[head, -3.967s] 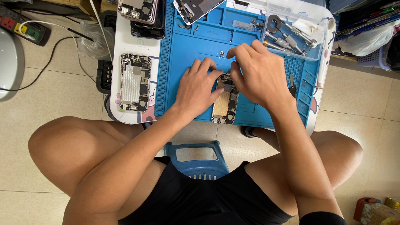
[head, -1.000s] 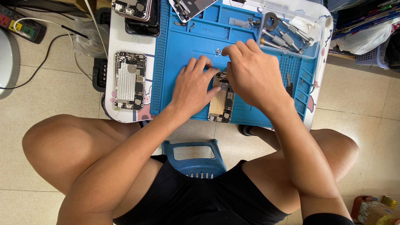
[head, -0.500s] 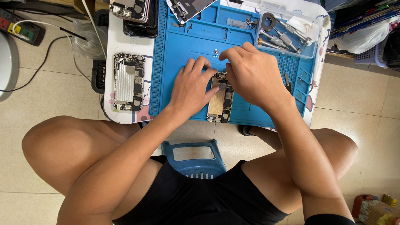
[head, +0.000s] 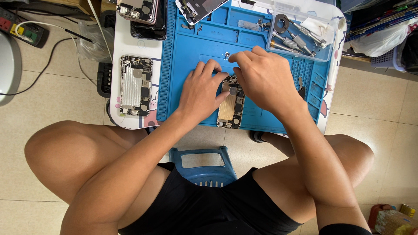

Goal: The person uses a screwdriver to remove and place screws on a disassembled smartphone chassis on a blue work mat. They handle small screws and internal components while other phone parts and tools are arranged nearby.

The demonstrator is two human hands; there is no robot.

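My left hand [head: 201, 90] lies flat on the blue work mat [head: 191, 48], its thumb pressed against the left edge of the opened phone [head: 230, 106], which I judge keeps the body from sliding. My right hand [head: 263, 78] is arched over the phone's top end, fingertips pinched down on something small inside; what they grip is hidden, so I cannot tell what it is. The two hands sit close together, nearly touching, with the phone between them at the mat's near edge. At nine o'clock from it a second opened phone [head: 136, 85] rests off the mat on the white table [head: 130, 48]. At two o'clock a clear tray [head: 300, 35] keeps the screwdrivers together within reach. A bare screen frame [head: 198, 8] lies at twelve o'clock.
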